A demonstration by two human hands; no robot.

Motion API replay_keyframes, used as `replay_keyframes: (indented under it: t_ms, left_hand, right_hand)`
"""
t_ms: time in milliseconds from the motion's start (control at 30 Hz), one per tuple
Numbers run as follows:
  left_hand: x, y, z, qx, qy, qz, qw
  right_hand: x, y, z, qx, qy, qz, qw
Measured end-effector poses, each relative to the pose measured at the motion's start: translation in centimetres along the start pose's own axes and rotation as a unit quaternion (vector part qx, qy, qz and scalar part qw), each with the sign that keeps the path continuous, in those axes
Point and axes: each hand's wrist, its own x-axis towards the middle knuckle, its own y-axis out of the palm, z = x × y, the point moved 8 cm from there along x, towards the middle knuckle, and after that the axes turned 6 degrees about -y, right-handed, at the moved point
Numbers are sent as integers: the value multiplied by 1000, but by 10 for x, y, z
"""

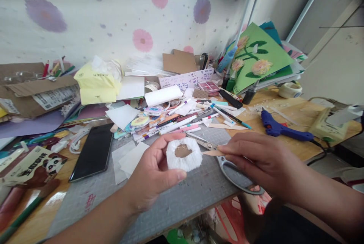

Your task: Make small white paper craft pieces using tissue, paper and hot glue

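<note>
Left hand up over the grey cutting mat, thumb and fingers pinching the rim of a small white frilly paper round with a brown patch showing at its middle. It is held clear of the mat, facing the camera. Right hand comes in from the other side, fingers closed around a thin tan strip whose tip points at the round and sits just beside its edge. Under that hand lie the scissors, blades open a little and aimed left, the handle loop poking out below the wrist; whether the fingers also grip them, I cannot tell.

Moving outward: loose white paper squares on the mat just left of the left hand, and a black phone lying flat beyond them. Behind the hands, a heap of pens and markers spreads across the bench, with a white paper roll behind it. To the right, a blue glue gun rests on the wood, well apart from the right hand. Further back a green card with paper flowers leans up, and a roll of tape sits near it. Far left, a yellow tissue pack, a cardboard box and a panda snack bag.
</note>
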Motion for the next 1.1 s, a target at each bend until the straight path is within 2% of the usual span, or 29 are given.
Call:
replay_keyframes:
  t_ms: [100,233,333,433,667,833,900,1000,1100]
  left_hand:
    - [0,1,-1,4,1,9,1000]
    - [-1,1,-2,19,2,1,1000]
    - [-3,4,-1,23,-2,5,1000]
    - [-5,11,1,16,-10,43,999]
    - [-5,14,1,-31,-33,64,997]
    - [-4,14,-1,-41,-28,66,997]
    - [-3,13,-2,-43,-21,61,997]
    - [-3,12,-3,-47,-17,46,998]
    - [-3,11,-4,-44,-13,34,998]
  right_hand:
    - [-1,-4,-10,50,39,-19,998]
    - [1,-12,-4,65,19,-70,995]
    - [5,-9,3,70,-1,-68,995]
    - [8,-6,7,55,-17,-57,997]
    - [9,-7,-1,42,-52,-58,996]
    - [2,-16,-17,32,18,-99,994]
    - [1,-15,-12,50,13,-97,994]
    - [3,-12,7,75,-36,-79,993]
    - [5,-11,19,57,-62,-84,993]
